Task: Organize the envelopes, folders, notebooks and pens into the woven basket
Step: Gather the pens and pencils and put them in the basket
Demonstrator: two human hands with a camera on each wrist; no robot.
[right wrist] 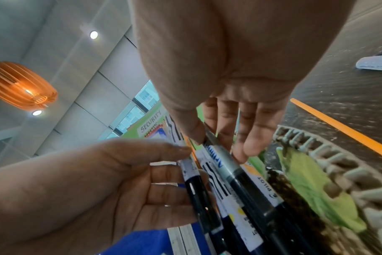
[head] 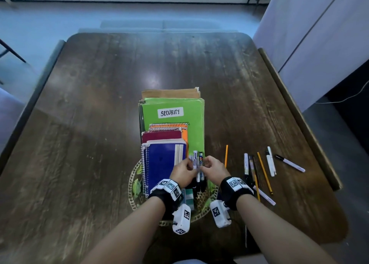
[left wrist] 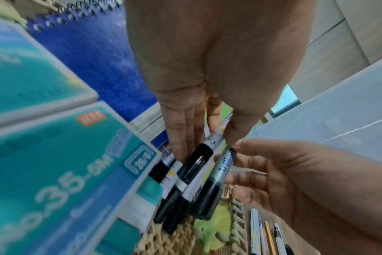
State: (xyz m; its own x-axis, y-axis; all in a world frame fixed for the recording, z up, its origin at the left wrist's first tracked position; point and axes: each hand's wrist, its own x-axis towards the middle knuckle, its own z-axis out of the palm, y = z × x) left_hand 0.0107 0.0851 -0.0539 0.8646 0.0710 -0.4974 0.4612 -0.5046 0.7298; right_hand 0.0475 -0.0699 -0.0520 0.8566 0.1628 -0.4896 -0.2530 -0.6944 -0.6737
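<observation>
A woven basket (head: 132,185) stands at the table's near edge. Brown envelopes (head: 169,93), a green "SECURITY" folder (head: 192,105) and a blue spiral notebook (head: 161,163) stand upright in it. Both hands meet over its right part around a bunch of markers (head: 198,163), whose lower ends dip into the basket (left wrist: 238,217). My left hand (head: 190,164) pinches a white marker with a black cap (left wrist: 196,163) between thumb and fingers. My right hand (head: 204,163) pinches a silver marker (right wrist: 224,163) the same way.
Maroon (head: 161,135) and orange (head: 184,131) notebooks stand in the basket, with teal staple boxes (left wrist: 55,172) at the front. Loose on the table to the right lie an orange pencil (head: 226,155), a yellow pencil (head: 264,172) and several white markers (head: 270,163).
</observation>
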